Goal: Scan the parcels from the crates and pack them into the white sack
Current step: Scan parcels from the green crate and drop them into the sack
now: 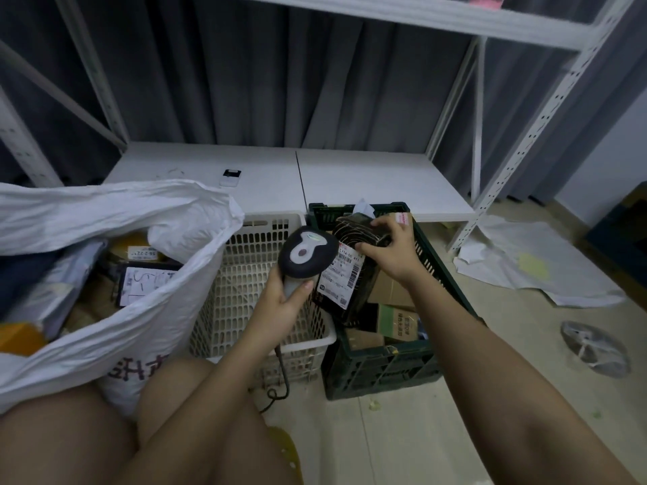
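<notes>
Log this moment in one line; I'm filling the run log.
left hand: holds grey handheld scanner | right hand: grips black labelled parcel over dark green crate | white sack: open

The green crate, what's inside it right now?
The green crate holds several cardboard boxes, one with a green label. The right hand holds a black parcel with a shipping label above it. That parcel and the arm cover whatever lies deeper.

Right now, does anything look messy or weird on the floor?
Yes. Crumpled white plastic sheets lie spread on the floor right of the green crate, and a scrunched silvery wrapper sits nearer. They look like discarded packaging. Small scraps dot the tiles too.
</notes>
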Demonstrator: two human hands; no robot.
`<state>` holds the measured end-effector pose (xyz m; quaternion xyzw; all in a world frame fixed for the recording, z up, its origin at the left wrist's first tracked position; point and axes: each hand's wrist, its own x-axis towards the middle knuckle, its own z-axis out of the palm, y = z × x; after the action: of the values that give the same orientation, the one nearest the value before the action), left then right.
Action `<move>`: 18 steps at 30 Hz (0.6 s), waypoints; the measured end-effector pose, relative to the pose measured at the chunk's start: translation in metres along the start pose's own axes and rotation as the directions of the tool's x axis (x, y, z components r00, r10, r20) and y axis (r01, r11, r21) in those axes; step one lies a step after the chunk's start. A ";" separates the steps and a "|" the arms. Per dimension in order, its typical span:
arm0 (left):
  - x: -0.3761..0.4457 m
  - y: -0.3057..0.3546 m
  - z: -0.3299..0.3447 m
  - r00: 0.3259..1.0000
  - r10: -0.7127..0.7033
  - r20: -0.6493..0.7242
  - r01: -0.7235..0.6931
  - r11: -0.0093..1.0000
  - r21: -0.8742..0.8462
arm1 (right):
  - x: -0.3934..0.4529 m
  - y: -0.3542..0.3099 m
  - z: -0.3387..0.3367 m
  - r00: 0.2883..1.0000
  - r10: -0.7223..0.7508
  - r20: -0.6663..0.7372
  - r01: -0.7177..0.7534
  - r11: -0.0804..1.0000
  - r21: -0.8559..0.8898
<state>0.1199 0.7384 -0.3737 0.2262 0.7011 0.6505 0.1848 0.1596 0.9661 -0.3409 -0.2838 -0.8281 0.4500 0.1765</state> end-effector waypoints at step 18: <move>-0.083 0.171 -0.162 0.807 0.461 -0.369 -0.349 0.877 0.332 | -0.095 -0.230 0.054 0.898 -0.324 -0.297 0.431 0.781 0.452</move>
<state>0.1124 0.5662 -0.1923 0.2408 0.7348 0.6158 -0.1512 0.1323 0.7716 -0.1793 -0.0993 -0.6976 0.5755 0.4151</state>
